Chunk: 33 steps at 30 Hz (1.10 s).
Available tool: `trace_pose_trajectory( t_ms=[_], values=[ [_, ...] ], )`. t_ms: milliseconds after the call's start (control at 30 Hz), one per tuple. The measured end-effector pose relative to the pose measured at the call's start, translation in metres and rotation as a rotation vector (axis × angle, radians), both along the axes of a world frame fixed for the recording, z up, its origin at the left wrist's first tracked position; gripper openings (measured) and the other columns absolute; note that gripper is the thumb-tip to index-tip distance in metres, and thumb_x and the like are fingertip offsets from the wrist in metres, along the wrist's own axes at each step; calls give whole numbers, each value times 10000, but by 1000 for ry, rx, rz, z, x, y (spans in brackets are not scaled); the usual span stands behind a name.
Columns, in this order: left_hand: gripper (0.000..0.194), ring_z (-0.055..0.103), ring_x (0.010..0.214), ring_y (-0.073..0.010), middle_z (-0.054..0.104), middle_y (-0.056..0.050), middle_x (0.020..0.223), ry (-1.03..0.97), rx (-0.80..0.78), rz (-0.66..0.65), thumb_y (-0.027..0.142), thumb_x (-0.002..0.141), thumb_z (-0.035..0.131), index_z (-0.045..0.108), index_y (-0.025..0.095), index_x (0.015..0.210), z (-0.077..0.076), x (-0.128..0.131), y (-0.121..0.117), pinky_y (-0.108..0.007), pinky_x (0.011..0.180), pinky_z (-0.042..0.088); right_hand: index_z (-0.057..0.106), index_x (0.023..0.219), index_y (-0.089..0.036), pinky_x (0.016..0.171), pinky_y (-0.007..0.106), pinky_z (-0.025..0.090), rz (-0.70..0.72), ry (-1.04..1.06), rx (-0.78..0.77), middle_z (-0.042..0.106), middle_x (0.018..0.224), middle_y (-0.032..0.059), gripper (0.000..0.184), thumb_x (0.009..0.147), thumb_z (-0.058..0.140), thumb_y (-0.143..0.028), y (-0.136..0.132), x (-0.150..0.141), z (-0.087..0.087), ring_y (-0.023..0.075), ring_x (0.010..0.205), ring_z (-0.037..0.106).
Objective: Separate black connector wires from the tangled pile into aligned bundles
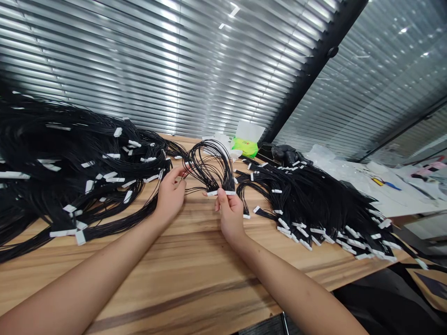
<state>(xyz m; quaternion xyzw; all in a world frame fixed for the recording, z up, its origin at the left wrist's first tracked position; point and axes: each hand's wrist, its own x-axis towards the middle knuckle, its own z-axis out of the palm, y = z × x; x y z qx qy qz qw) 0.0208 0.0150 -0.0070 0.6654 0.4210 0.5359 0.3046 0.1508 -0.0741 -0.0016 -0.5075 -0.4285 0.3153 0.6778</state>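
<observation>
A wire harness of thin black wires arches up between my two hands above the wooden table. My right hand pinches its long white connector between thumb and fingers. On the other side, my left hand has its fingers closed around some of the harness's black wires, near a small white connector end. The wires loop from the white connector up and over toward the left hand. Exactly how many strands the left fingers hold is hidden.
A large tangled pile of black harnesses with white connectors lies on the left. Another pile spreads on the right. Behind stand a green tissue pack and a black bundle, before window blinds. A white table adjoins at right.
</observation>
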Motion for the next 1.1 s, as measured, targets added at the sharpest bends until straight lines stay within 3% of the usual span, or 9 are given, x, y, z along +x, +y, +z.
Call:
trace_pose_trajectory(
  t_ms=[267, 367, 500, 600, 1100],
  values=[
    [344, 514, 1179, -208, 598, -51, 1233, 175, 273, 95, 123, 823, 493, 598, 208, 1138, 6, -1, -8, -359, 1027, 363, 446, 581, -213, 532, 259, 342, -40, 5, -12, 426, 497, -62, 418, 826, 562, -531, 0, 1, 3, 101, 488, 386],
    [226, 553, 1115, -207, 641, -38, 1165, 230, 322, 56, 199, 873, 509, 621, 214, 1068, 9, -1, -13, -361, 992, 372, 444, 584, -212, 534, 257, 341, -37, 15, -14, 424, 499, -64, 415, 831, 559, -525, 1, 2, 2, 100, 488, 381],
    [181, 595, 934, -179, 679, -18, 937, 163, 297, -110, 290, 917, 490, 643, 203, 872, 12, -1, -17, -319, 882, 416, 447, 576, -209, 541, 258, 338, -34, -23, -24, 432, 509, -57, 419, 854, 543, -509, 2, 3, -2, 102, 499, 393],
    [182, 583, 874, -164, 662, -11, 874, 104, 260, -181, 318, 910, 512, 624, 194, 841, 13, -1, -19, -295, 832, 422, 444, 571, -211, 524, 258, 327, -25, -38, -40, 432, 505, -55, 426, 854, 538, -515, 2, 4, -3, 103, 495, 395],
    [186, 587, 740, -145, 640, 13, 732, 5, 59, -223, 350, 838, 587, 586, 189, 746, 14, 2, -21, -262, 738, 459, 473, 592, -215, 503, 256, 343, 23, -48, -56, 442, 495, -51, 400, 822, 552, -532, 1, 0, 2, 113, 495, 406]
  ],
)
